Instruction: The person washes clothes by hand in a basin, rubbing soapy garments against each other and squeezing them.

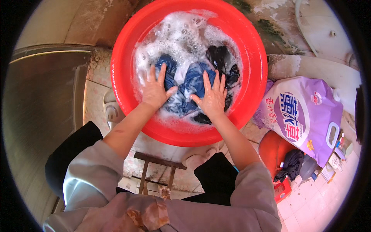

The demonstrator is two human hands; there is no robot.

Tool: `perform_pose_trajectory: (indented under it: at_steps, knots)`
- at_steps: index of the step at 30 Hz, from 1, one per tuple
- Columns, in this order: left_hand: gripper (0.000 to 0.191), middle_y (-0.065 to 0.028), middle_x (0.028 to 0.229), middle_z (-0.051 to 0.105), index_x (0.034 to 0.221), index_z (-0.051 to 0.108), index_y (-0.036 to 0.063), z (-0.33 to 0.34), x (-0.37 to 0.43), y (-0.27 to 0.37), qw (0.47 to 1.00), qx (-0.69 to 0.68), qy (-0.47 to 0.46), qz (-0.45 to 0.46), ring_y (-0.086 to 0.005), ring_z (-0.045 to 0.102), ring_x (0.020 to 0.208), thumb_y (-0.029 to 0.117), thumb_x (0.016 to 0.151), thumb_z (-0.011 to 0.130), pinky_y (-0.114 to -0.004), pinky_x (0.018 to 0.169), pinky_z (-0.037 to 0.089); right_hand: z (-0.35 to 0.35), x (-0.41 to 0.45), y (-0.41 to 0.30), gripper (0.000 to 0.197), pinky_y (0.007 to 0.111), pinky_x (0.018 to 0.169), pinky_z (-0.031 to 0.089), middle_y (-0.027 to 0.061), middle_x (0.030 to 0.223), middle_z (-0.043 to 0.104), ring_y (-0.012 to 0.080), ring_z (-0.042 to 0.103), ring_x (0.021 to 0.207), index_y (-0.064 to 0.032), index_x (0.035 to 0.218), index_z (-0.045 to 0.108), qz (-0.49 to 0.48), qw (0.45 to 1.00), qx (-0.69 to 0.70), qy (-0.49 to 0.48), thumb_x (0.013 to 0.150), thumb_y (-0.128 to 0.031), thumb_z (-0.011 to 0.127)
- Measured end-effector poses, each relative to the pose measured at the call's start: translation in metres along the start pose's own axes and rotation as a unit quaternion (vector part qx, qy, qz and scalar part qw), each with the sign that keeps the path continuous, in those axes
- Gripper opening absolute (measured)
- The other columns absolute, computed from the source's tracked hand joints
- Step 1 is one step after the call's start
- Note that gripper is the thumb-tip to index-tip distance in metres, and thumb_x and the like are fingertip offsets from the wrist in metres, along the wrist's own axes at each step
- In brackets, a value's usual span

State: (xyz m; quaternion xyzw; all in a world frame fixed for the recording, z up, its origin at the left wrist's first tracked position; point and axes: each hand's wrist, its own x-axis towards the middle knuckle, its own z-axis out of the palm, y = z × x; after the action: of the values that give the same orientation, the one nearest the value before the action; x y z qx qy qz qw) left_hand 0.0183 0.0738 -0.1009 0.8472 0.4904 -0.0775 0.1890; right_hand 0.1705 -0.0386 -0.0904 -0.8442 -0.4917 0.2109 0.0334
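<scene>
A round red plastic basin [188, 139] stands before me, holding water, white suds [176, 32] and wet clothes. Both my hands rest spread out over a blue cloth garment [195, 78] that is partly under the foam. My left hand [156, 88] lies on its left side with the fingers apart. On its right side, my right hand [213, 97] presses down, fingers also spread. A black garment [218, 58] pokes out of the water beyond and beside my right hand. Neither hand grips anything that I can see.
A large purple detergent bag [321, 95] with a carry handle stands right of the basin. Below it are a red-orange container [272, 150] and a dark cloth [291, 163]. A small wooden stool [159, 161] sits between my knees. On the left is a door panel [40, 116].
</scene>
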Motion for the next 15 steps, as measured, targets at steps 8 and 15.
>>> perform_pose_trajectory:
  at_steps: [8, 15]
  knots:
    - [0.036, -0.0131, 0.114, 0.051, 0.108, 0.051, 0.0065, 0.035, 0.080, -0.033, 0.931, 0.062, -0.349, 0.082, -0.0294, 0.050, 0.104, 0.026, 0.080, 0.039, -0.038, 0.085, 0.041, 0.017, 0.078, 0.007, 0.067, 0.048, 0.074, 0.042, 0.0184, 0.115, 0.045, 0.0358, 0.042, 0.107, -0.0184, 0.124, 0.036, 0.043, 0.996, -0.060, -0.045, 0.067, -0.033, 0.067]
    - [0.038, -0.0102, 0.078, 0.059, 0.096, 0.053, -0.0005, 0.018, 0.075, -0.027, 0.848, -0.497, 0.051, -0.177, -0.0161, 0.056, 0.069, 0.019, 0.068, 0.069, -0.028, 0.062, 0.046, 0.011, 0.103, 0.006, 0.056, 0.040, 0.075, 0.044, 0.0184, 0.100, 0.054, 0.0341, 0.049, 0.094, -0.0010, 0.110, 0.044, 0.062, 0.988, -0.077, -0.123, 0.064, -0.024, 0.066]
